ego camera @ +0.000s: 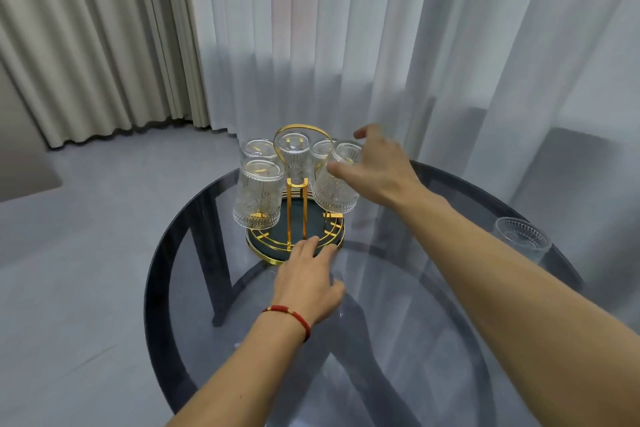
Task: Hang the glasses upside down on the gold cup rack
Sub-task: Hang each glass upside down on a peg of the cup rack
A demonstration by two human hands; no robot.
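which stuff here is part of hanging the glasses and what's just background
Part of the job:
gold cup rack
four glasses hung upside down, e.g. front left
tilted glass at the right hand
upright glass waiting on the table
left hand at the rack base

Just there:
glass table
curtains
red bracelet

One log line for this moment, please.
right hand: placing tilted glass on gold rack | left hand: steadying rack base | one glass on table
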